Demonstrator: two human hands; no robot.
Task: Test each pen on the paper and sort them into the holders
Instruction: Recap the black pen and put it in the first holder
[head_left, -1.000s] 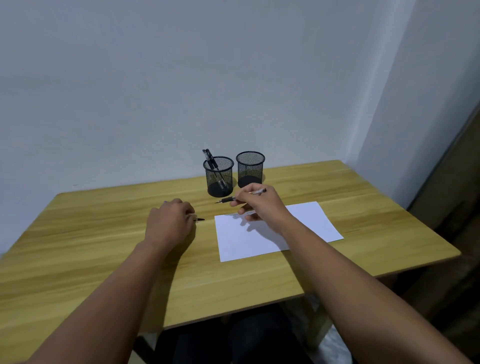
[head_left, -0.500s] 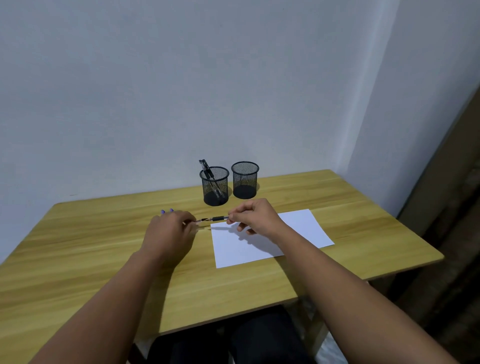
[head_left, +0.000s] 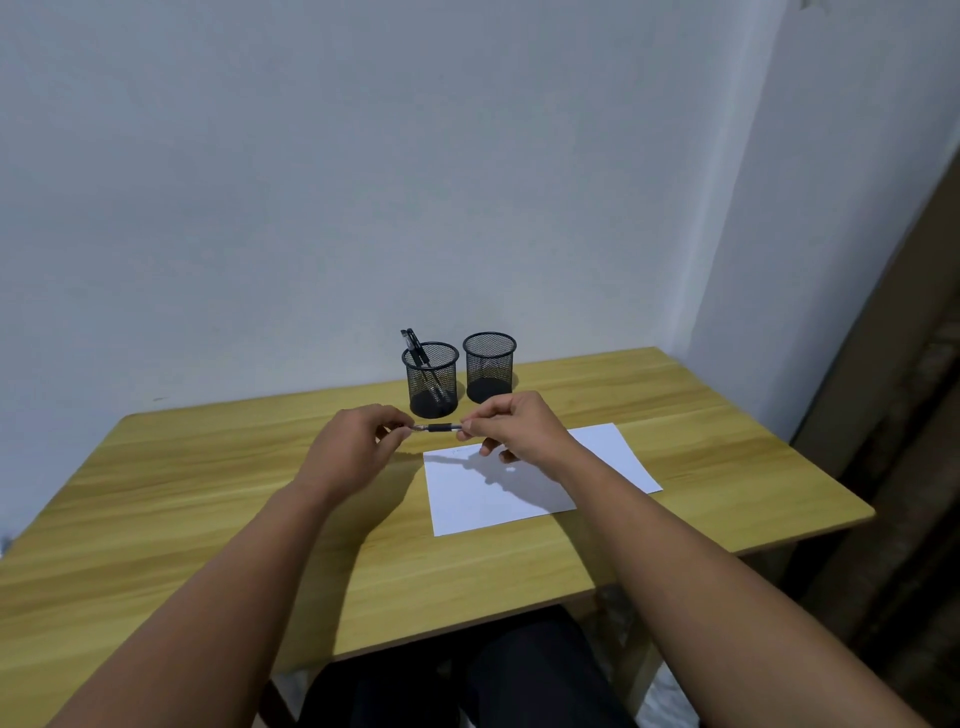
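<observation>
Both hands pinched one pen (head_left: 439, 428) level above the bench (head_left: 208, 493), left hand (head_left: 358, 447) at its tip end (perhaps with a cap), right hand (head_left: 514, 426) on the barrel, at 11 o'clock of the paper (head_left: 535, 478), before the holders (head_left: 431, 379).

Two black mesh holders stand side by side near the far table (head_left: 156, 519) edge, close to the wall. Left holder (head_left: 430, 382) has pens (head_left: 415, 345) leaning toward its left rim; right part of its mouth open. Right holder (head_left: 489, 369) mouth unobstructed. Narrow gap between them. Both hands, left hand (head_left: 358, 447) and right hand (head_left: 519, 423), sit just in front, with a pen (head_left: 439, 428) bridging them. Bare wood lies left; paper (head_left: 535, 483) lies flat at right.
</observation>
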